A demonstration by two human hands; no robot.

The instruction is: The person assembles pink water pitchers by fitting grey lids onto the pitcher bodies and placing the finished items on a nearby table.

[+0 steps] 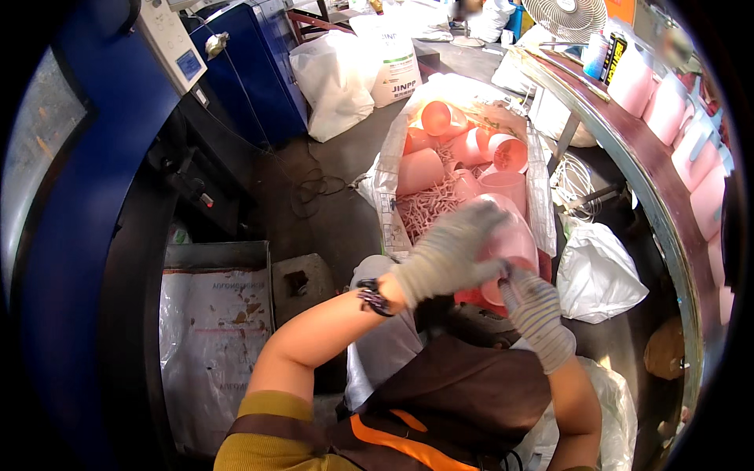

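Both my hands wear pale striped work gloves. My left hand [449, 250], blurred by motion, lies across a pink plastic container [517, 235] in front of me and appears to grip it. Beside the container's lower end, my right hand [540, 318] is closed, its fingertips close to my left thumb. Something small and dark shows at the right fingertips, too blurred to name. Just beyond my hands stands a large open sack [386, 206], holding several pink plastic containers [420, 171] and many thin pink plastic scraps [428, 206].
More pink containers [664, 110] line a curved table [628, 129] on my right, with spray cans [614, 59] and a fan [567, 17]. White sacks [601, 271] stand around. A blue machine [255, 67] and a plastic-covered box [216, 337] are to my left.
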